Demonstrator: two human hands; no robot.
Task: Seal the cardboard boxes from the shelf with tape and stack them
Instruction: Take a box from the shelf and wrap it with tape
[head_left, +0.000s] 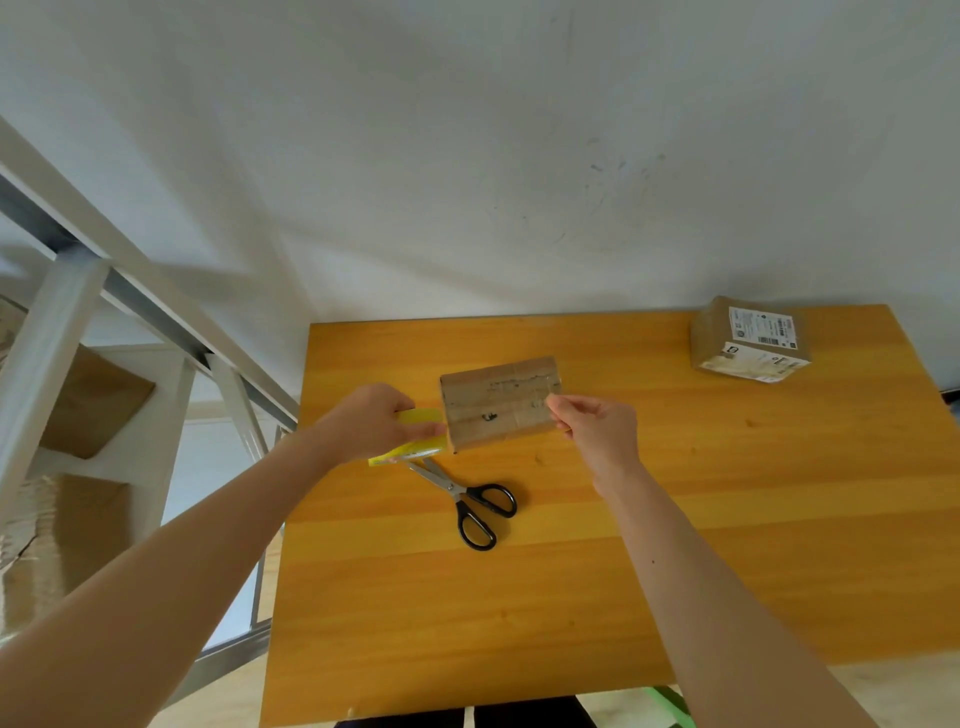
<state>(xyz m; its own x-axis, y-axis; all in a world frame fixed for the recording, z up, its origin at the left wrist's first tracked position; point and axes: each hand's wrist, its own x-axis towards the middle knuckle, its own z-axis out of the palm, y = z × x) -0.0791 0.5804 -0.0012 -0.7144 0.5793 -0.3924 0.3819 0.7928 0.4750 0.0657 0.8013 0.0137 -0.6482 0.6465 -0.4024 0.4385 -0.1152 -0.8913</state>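
Observation:
A small brown cardboard box (496, 402) lies in the middle of the wooden table (623, 571). My left hand (371, 423) grips a yellow roll of tape (415, 439) just left of the box. My right hand (597, 431) pinches the end of the clear tape at the box's right edge, so that the tape spans the box's top. A second cardboard box (750, 340) with white labels sits at the table's far right corner.
Black-handled scissors (470, 499) lie on the table just in front of the tape roll. A white metal shelf (104, 395) with more cardboard boxes (88, 405) stands to the left. A white wall rises behind the table.

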